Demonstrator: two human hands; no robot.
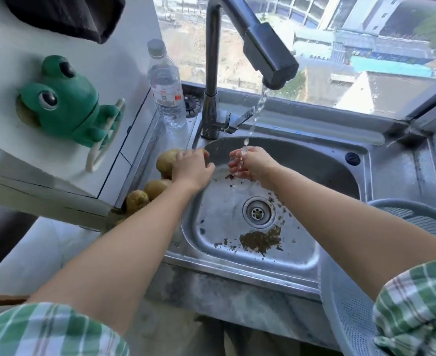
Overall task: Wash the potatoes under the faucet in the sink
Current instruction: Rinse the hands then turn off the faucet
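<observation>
sink [237,276] basin holds dirt specks [260,238] round the drain [257,213]; faucet [268,55] runs water [259,106] onto the right hand [250,163], fingers loose and empty. potatoes [155,187] sit on the left ledge [145,160] (outside the basin), where the left hand [191,168] grasps the far one.

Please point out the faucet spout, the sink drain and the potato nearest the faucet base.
faucet spout [270,56]: head view, on the side of the dark spray head.
sink drain [257,213]: head view, centre of the strainer.
potato [165,161]: head view, on its bare left half.
</observation>
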